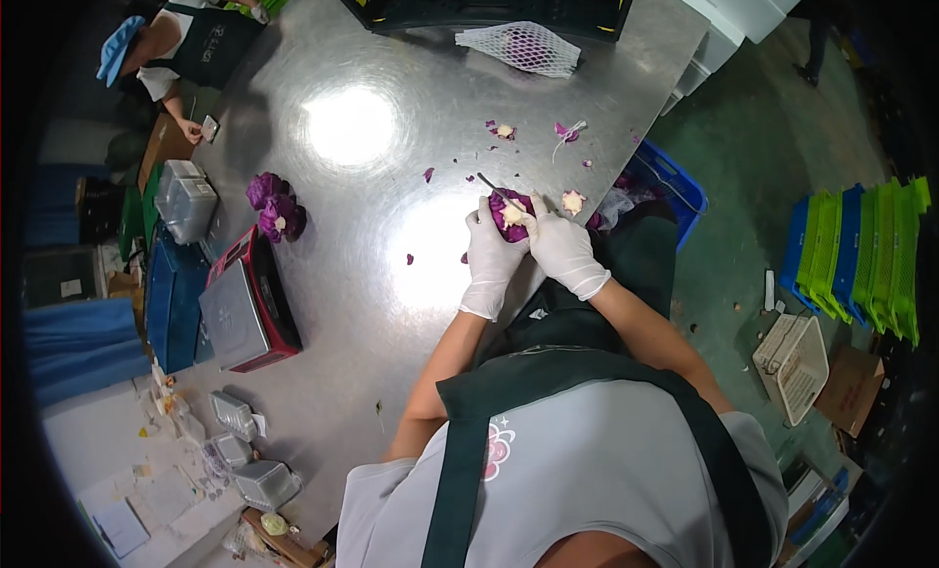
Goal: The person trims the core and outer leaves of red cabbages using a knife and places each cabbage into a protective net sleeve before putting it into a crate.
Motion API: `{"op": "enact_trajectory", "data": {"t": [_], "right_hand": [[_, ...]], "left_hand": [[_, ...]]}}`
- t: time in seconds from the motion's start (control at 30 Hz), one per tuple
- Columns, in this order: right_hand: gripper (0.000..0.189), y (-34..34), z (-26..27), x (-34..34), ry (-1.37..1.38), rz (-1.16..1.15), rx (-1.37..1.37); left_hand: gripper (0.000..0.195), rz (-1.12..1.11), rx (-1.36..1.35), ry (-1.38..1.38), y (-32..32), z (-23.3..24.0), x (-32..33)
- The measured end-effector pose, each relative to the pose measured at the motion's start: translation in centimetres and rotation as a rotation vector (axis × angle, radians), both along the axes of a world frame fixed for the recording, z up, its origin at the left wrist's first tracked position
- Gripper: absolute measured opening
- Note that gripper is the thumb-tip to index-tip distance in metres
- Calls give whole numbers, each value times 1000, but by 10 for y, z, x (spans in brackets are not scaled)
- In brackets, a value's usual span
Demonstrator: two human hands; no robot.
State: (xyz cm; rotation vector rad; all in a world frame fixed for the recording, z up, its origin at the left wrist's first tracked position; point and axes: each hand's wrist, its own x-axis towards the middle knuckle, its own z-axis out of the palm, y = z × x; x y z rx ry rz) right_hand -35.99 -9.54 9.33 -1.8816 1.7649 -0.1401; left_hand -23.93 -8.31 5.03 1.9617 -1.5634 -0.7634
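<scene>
My gloved left hand (pixel 490 249) cradles a small purple cabbage (pixel 502 208), its pale cut stem end turned up. In my gloved right hand (pixel 561 238) is a thin dark knife (pixel 496 189), its blade lying across the cabbage beside the stem; the handle is hidden by the fingers. A sliced-off stem disc (pixel 574 202) lies right of the hands. Farther up the steel table are another stem piece (pixel 505 131) and a purple leaf scrap with white netting (pixel 568 132).
Two purple cabbages (pixel 277 216) sit left, by a red weighing scale (pixel 253 304). A net-wrapped cabbage (pixel 522 48) lies before a black crate (pixel 499 17). A blue basket (pixel 671 183) with scraps stands below the table's right edge. A co-worker (pixel 198 47) stands at the far left.
</scene>
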Motion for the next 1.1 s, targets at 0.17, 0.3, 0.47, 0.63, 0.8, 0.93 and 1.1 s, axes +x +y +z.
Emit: {"op": "enact_trajectory", "data": {"t": [0.17, 0.3, 0.47, 0.63, 0.8, 0.93, 1.1], "right_hand": [[49, -10, 4, -13, -35, 108, 90], [44, -22, -27, -29, -139, 291, -114], [38, -53, -72, -51, -268, -203, -256], [28, -49, -94, -73, -585, -324, 44], [32, -31, -57, -58, -858, -545, 256], [30, -40, -82, -59, -650, -503, -48], [19, -50, -81, -64, -963, -768, 66]], "left_hand": [[97, 36, 76, -4, 0, 14, -7], [103, 5, 20, 29, 6, 12, 1], [97, -57, -160, 169, 23, -3, 6], [100, -44, -202, 321, 38, -31, 30], [98, -88, -51, 565, 37, -32, 48], [98, -193, -60, 630, 29, -32, 54], [96, -195, -9, 665, 29, -36, 50]]}}
